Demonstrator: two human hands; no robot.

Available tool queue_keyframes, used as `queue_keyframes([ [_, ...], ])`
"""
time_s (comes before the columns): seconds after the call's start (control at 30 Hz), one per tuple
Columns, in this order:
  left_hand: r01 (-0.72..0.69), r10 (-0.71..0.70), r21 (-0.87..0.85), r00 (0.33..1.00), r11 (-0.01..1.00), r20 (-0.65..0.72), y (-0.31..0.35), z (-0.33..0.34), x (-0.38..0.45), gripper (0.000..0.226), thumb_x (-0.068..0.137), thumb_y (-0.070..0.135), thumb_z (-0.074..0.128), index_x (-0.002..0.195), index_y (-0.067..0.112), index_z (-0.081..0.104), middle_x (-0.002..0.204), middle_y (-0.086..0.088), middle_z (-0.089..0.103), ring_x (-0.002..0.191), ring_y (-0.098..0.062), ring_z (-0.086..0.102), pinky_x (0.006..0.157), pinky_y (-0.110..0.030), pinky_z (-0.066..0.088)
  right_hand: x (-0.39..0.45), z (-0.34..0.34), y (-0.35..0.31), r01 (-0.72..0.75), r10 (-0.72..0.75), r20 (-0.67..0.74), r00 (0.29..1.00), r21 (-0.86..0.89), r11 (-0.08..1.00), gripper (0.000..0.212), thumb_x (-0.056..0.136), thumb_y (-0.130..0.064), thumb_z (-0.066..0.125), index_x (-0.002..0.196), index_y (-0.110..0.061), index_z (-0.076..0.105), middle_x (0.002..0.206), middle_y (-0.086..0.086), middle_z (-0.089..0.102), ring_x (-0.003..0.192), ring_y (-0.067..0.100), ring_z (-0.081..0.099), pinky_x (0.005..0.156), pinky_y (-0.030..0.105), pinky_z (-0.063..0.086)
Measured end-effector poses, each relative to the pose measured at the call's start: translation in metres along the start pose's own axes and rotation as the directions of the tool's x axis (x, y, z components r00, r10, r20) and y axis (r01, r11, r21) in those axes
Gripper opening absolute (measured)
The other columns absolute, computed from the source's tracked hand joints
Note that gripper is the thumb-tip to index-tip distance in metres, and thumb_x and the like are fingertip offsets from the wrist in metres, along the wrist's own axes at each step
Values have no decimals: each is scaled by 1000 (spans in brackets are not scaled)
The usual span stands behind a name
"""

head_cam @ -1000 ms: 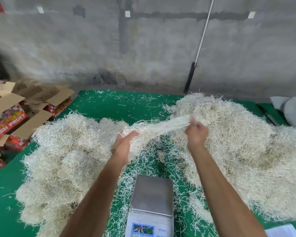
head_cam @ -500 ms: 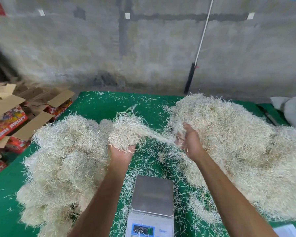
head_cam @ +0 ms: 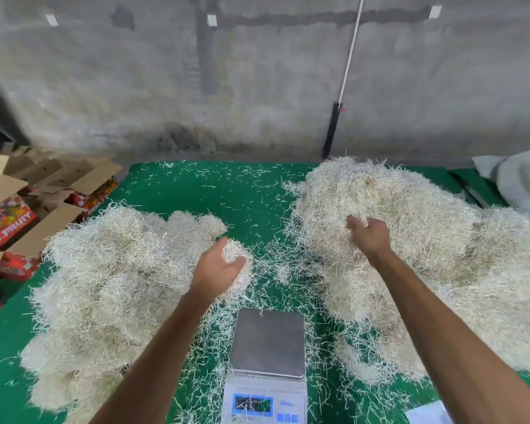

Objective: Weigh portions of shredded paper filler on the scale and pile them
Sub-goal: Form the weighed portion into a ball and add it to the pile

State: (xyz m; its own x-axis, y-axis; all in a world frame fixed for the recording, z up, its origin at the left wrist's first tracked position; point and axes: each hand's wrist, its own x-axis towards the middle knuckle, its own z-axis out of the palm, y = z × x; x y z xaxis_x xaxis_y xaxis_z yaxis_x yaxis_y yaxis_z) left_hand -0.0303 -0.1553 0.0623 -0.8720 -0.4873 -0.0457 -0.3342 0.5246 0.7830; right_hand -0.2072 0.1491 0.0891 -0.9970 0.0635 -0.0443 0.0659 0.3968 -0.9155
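Nearest the viewer, a small grey digital scale with a bare steel platter (head_cam: pixel 268 341) and a lit blue display stood on the green-covered bench (head_cam: pixel 196 197), loose shreds scattered all round it. Just beyond the platter and to its left, the left hand (head_cam: pixel 216 270) was raised palm-up with its fingers curled round a small clump of pale shredded paper filler (head_cam: pixel 237 258), a gripping hold, at the inner edge of the big left-hand heap of pale shredded paper (head_cam: pixel 104 283). Across the strewn green gap, the right hand (head_cam: pixel 369 234) lay on the large right-hand mound of shredded paper (head_cam: pixel 426 249), its fingers bent and dug into the strands, gripping a tuft of them. At the near right corner lay a white sheet (head_cam: pixel 426 414). Farther left, off the bench, sat open brown cardboard cartons with red printed sides (head_cam: pixel 16 209). At the far right lay a grey cloth bundle (head_cam: pixel 520 182). Behind everything rose a rough grey concrete wall (head_cam: pixel 257 87) with a white rod leaning on it (head_cam: pixel 349 56).
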Motion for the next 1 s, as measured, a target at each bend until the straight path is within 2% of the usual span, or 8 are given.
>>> queue_keyframes([
  [0.17, 74, -79, -130, 996, 989, -35, 1, 26, 1, 86, 91, 40, 68, 158, 22, 17, 164, -4, 24, 140, -28, 42, 109, -45, 38, 13, -18, 12, -127, 99, 159, 982, 182, 975, 84, 95, -46, 71, 158, -7, 30, 150, 20, 50, 132, 35, 55, 111, 48, 41],
  [0.33, 123, -107, -217, 991, 969, 85, 2, 60, -6, 88, 88, 41, 69, 158, 19, 20, 161, -12, 29, 144, -34, 35, 116, -54, 31, -4, -26, 37, 101, -83, 150, 985, -115, 988, 54, 109, -34, 45, 156, -13, 33, 152, 16, 49, 119, 26, 60, 102, 38, 46],
  [0.43, 249, -211, -356, 967, 901, 142, 2, 71, -8, 94, 85, 43, 73, 158, 16, 19, 161, -15, 27, 142, -33, 36, 115, -53, 32, -8, -35, 46, 258, -311, 73, 948, -749, 610, 38, 103, -29, 56, 135, -10, 63, 143, 16, 57, 127, 33, 55, 111, 47, 40],
  [0.53, 319, -269, -425, 947, 847, 174, 1, 76, -15, 113, 77, 56, 78, 159, 15, 13, 163, -14, 22, 144, -33, 32, 115, -49, 28, -28, -34, 39, 279, -467, 69, 881, -875, 397, 25, 99, -31, 62, 114, -14, 71, 126, 10, 63, 118, 28, 56, 111, 47, 39],
  [0.63, 342, -261, -431, 936, 835, 236, -3, 80, -30, 110, 78, 74, 67, 159, 24, 11, 166, -8, 16, 148, -31, 27, 118, -51, 22, -69, -12, 24, 494, -444, 232, 866, -539, 683, 37, 100, -54, 56, 103, -21, 71, 106, 1, 67, 91, 14, 62, 85, 37, 55],
  [0.8, 449, -128, -710, 879, 542, 458, -8, 83, -62, 62, 105, 46, 42, 152, 7, 34, 154, -23, 38, 143, -34, 39, 120, -54, 27, -147, 61, 46, 177, -21, 706, 708, -149, 973, 91, 83, -79, 65, 156, -39, 31, 158, -3, 40, 124, 14, 54, 104, 47, 50],
  [0.93, 298, -200, -442, 946, 846, 256, -44, 67, -83, 52, 98, 23, 63, 146, 23, 44, 112, -6, 63, 72, -9, 67, 59, -29, 58, -169, 89, 78, 56, 68, 575, 815, -194, 979, 85, 93, -56, 69, 161, -25, 27, 164, 10, 35, 145, 29, 42, 119, 48, 33],
  [1.0, 274, -234, -342, 960, 899, 153, -65, 59, -90, 53, 92, 18, 72, 140, 21, 50, 121, -13, 59, 81, -16, 66, 60, -35, 62, -175, 88, 90, 102, 81, 577, 813, -277, 955, 87, 94, -60, 65, 161, -22, 26, 152, 12, 50, 136, 26, 53, 118, 48, 36],
])
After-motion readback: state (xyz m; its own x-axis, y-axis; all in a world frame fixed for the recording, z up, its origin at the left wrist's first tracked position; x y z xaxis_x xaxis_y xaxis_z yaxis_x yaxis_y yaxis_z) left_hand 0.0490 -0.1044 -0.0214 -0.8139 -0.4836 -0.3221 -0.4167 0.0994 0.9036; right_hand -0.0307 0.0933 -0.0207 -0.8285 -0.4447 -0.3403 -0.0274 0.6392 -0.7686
